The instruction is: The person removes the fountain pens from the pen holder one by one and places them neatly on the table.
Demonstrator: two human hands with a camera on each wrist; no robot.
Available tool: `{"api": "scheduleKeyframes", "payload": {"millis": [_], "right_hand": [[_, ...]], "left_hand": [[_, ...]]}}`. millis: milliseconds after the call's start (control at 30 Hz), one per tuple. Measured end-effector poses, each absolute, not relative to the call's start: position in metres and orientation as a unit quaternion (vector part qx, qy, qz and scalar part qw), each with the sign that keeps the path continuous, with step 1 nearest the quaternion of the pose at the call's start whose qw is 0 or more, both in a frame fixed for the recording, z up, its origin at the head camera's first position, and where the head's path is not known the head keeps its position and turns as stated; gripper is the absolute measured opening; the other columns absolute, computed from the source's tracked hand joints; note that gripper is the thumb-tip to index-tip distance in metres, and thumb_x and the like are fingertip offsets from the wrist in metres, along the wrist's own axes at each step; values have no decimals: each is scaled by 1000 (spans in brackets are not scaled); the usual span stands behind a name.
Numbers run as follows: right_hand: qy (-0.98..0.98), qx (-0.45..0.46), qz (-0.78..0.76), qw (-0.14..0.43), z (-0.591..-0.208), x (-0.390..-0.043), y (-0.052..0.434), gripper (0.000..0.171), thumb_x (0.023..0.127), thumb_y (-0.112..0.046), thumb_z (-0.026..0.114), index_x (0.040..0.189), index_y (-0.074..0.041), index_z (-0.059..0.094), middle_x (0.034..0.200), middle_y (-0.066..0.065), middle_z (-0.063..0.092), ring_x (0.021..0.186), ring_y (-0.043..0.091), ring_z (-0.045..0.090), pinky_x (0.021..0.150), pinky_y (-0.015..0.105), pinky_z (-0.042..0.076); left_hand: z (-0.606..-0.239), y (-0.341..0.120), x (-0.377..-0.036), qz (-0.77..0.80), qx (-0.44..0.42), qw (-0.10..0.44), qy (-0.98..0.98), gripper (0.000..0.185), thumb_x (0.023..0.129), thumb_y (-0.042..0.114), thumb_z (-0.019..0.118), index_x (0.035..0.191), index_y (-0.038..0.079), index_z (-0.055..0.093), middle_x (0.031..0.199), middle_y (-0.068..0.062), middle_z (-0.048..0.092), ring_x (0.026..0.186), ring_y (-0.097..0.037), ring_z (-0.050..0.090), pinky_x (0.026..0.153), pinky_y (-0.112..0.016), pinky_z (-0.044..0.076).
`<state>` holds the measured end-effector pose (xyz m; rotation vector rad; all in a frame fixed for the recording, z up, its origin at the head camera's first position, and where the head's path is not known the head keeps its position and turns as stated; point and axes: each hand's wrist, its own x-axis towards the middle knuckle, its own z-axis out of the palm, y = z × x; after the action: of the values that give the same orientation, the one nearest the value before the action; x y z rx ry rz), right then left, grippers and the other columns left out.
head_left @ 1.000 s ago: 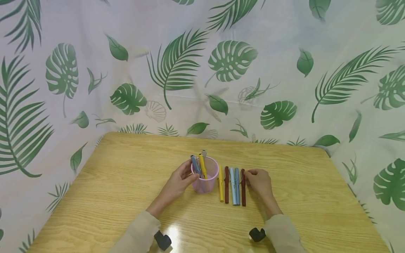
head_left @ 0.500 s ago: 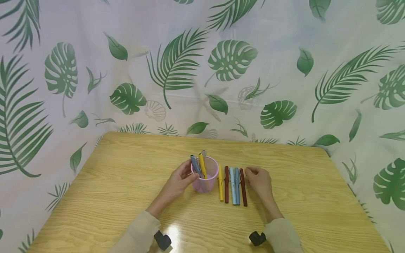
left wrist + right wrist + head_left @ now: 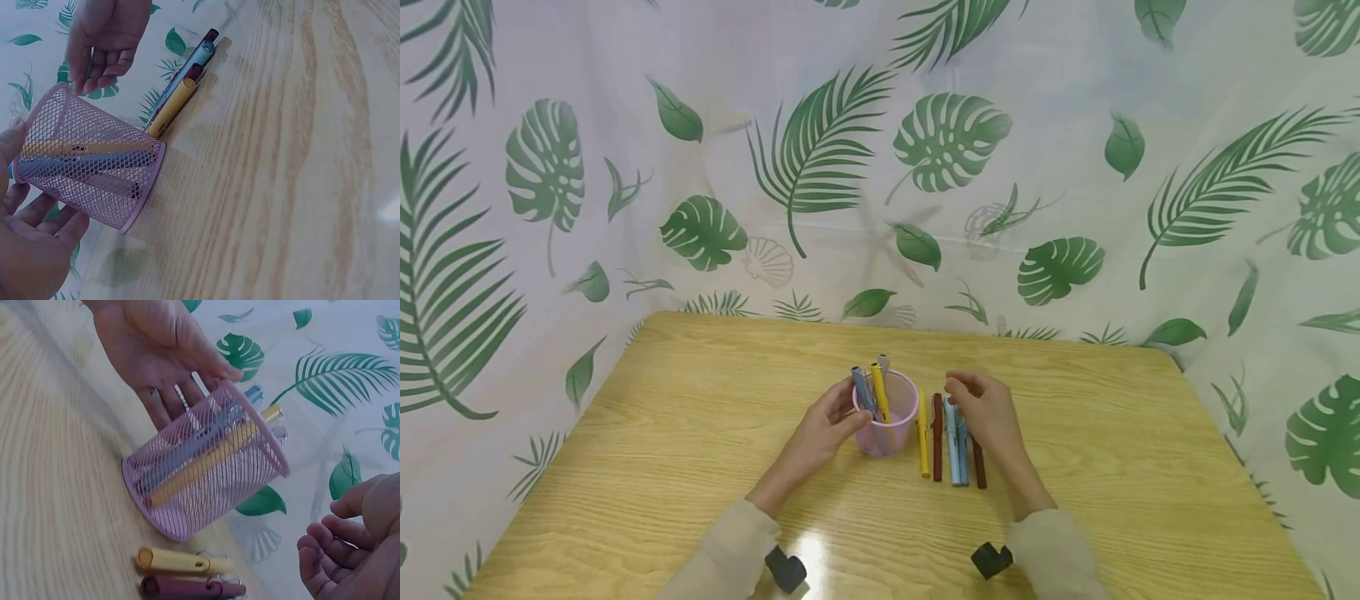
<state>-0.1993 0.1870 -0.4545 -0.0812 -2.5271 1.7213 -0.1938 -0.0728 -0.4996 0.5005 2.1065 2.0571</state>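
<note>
The pink mesh cup (image 3: 886, 417) at frame centre is cupped by the left hand (image 3: 823, 429); the right hand (image 3: 985, 412) is held, fingers loosely curled and empty, over the pens (image 3: 951, 437).

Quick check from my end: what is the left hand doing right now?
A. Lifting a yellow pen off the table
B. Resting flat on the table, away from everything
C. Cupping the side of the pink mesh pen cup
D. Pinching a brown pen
C: the left hand is curved against the side of the pink mesh pen cup, which stands upright on the table with pens in it.
</note>
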Motion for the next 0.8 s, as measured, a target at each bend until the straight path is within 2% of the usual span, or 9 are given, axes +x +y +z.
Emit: {"api": "scheduleKeyframes", "payload": {"millis": [167, 300, 400, 667, 800], "right_hand": [[-815, -1, 578, 46, -448, -199, 173, 29, 103, -16, 63, 125, 2, 70, 117, 19, 72, 101, 31, 68, 87, 41, 61], [-821, 14, 568, 50, -444, -200, 163, 30, 103, -18, 64, 125, 2, 71, 118, 18, 72, 106, 31, 68, 86, 32, 58], [-831, 23, 553, 56, -442, -201, 156, 30, 103, -19, 65, 125, 0, 71, 117, 17, 72, 107, 29, 67, 85, 30, 55], [-833, 66, 546, 69, -441, -204, 142, 33, 100, -16, 69, 126, 4, 69, 120, 19, 71, 114, 33, 65, 98, 47, 55], [-833, 84, 543, 62, -441, -205, 135, 38, 99, -17, 71, 130, 5, 66, 123, 20, 70, 117, 34, 64, 100, 50, 54]], "left_hand": [[-500, -72, -193, 686, 167, 76, 704, 67, 104, 12, 64, 160, -2, 29, 157, -25, 42, 143, -40, 43, 118, -47, 37], [-498, -72, -192, 687, 159, 75, 705, 67, 104, 12, 65, 160, -1, 31, 156, -23, 44, 143, -38, 44, 118, -46, 38], [-498, -72, -191, 687, 156, 76, 705, 67, 104, 12, 65, 160, 0, 31, 157, -23, 44, 143, -37, 44, 118, -46, 38], [-498, -73, -192, 691, 158, 82, 701, 68, 104, 15, 65, 161, 2, 30, 158, -22, 42, 144, -37, 43, 119, -47, 37], [-498, -73, -192, 688, 158, 84, 704, 67, 104, 17, 65, 161, 3, 30, 158, -21, 43, 144, -36, 44, 118, -45, 38]]}}
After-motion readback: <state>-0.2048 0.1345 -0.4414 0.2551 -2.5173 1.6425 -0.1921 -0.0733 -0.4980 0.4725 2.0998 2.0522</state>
